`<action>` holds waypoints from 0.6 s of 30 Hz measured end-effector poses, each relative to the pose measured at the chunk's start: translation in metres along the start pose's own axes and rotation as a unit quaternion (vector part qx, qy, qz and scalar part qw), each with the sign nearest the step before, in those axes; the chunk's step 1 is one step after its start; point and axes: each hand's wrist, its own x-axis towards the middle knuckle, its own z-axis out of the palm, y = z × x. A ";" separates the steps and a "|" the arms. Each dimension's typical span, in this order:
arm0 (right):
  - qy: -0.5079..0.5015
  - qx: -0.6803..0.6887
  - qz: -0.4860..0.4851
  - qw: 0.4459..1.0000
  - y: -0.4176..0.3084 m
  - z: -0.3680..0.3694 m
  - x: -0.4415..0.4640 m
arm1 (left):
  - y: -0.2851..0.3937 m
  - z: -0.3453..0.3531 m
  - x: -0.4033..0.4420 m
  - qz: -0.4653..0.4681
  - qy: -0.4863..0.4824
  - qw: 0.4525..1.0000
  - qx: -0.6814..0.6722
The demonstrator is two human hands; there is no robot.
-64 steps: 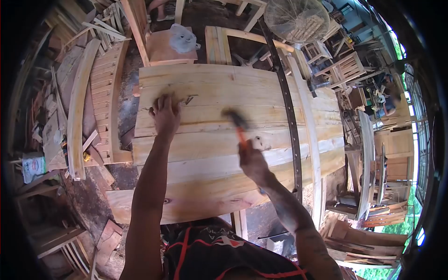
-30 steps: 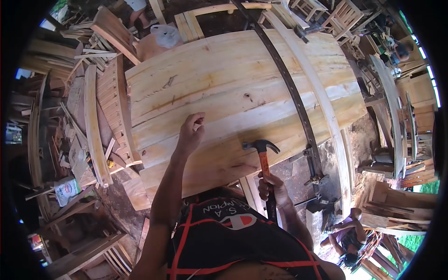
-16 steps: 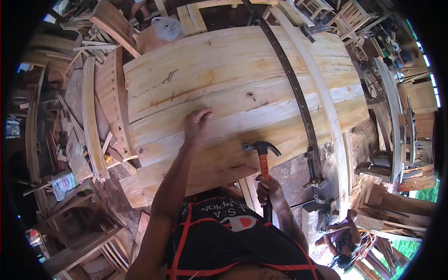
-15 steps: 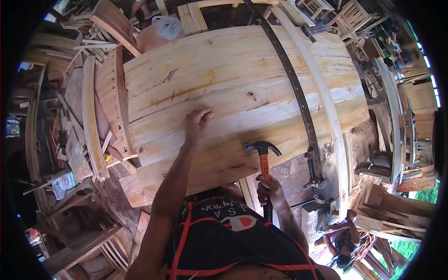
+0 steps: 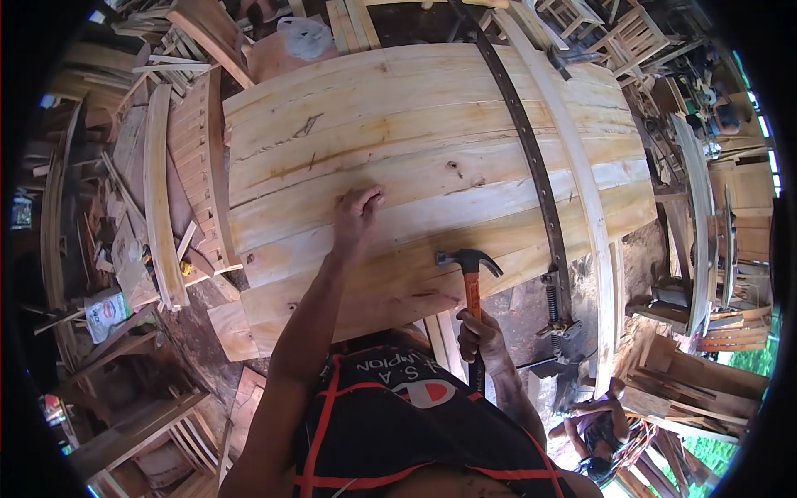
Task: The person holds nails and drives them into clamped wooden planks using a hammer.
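Note:
My right hand (image 5: 483, 339) is wrapped round the orange and black handle of a claw hammer (image 5: 471, 264), whose head is up, over the near edge of a panel of pale boards (image 5: 349, 158). Further out, my left hand (image 5: 359, 209) is over the middle boards with its fingers curled closed. Whatever it may hold is hidden. The boards lie side by side, with knots and brown streaks. Across their right part runs a dark metal bar clamp with holes (image 5: 523, 129), its spring and screw (image 5: 554, 311) at the near end.
A long pale plank (image 5: 581, 166) lies beside the clamp bar. Another clamp head (image 5: 571, 60) shows at the far edge. Slatted wood pieces (image 5: 198, 158) and a plank (image 5: 162, 199) stand left. A person (image 5: 599, 432) sits at lower right among timber. A plastic bag (image 5: 304, 38) lies beyond.
The view has shifted slightly. My left hand appears a little further right, still closed. The hammer stays in my right hand at nearly the same place.

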 end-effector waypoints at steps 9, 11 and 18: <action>-0.003 -0.017 -0.005 1.000 0.000 -0.002 0.003 | 0.002 0.001 0.001 -0.024 -0.011 0.997 -0.066; -0.007 -0.013 -0.010 1.000 0.001 -0.002 0.003 | -0.003 0.004 -0.001 0.001 -0.003 0.999 -0.038; 0.042 -0.108 -0.059 0.991 -0.001 0.008 0.002 | -0.006 0.003 -0.003 -0.024 -0.015 0.998 -0.050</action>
